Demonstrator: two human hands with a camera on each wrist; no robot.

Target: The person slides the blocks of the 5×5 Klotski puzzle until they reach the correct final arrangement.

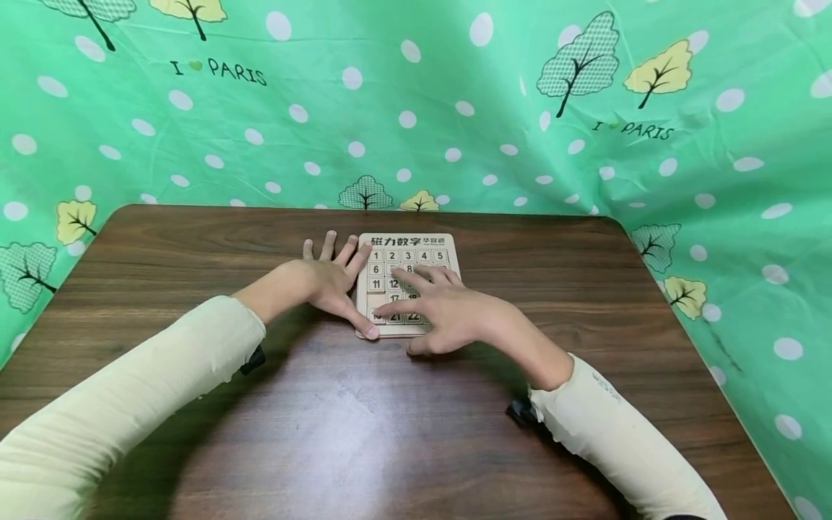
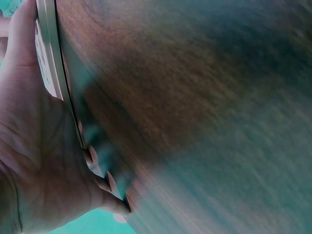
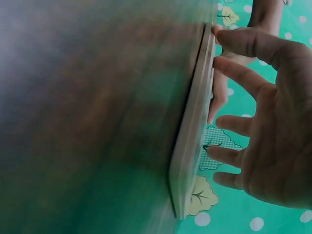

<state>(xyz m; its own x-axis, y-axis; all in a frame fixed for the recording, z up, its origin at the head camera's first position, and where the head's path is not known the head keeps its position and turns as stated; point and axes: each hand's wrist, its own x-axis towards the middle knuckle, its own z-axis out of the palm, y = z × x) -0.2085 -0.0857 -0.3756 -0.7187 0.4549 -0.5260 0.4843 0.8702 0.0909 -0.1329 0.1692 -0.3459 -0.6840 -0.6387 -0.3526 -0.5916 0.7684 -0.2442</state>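
Note:
A pale wooden number slide puzzle (image 1: 398, 331) lies flat on the table, rows of numbered tiles inside its frame. My left hand (image 1: 328, 282) is spread along its left side, with the thumb at the near left corner and fingertips by the upper left edge. From above, my right hand (image 1: 448, 314) reaches over the tiles, its index fingertip on the tile marked 16 (image 1: 378, 317). Just above that tile, an uncovered slot shows below tile 11 (image 1: 376, 284). The right hand hides several tiles on the right. In the right wrist view its other fingers (image 3: 226, 155) are extended above the board.
The dark wood-grain table (image 1: 312, 433) stretches out around the puzzle. Behind and beside it hangs a green polka-dot cloth (image 1: 403, 94) with printed trees. Pale sleeves (image 1: 195, 347) cover both forearms, and a dark strap piece (image 1: 522, 412) shows under the right wrist.

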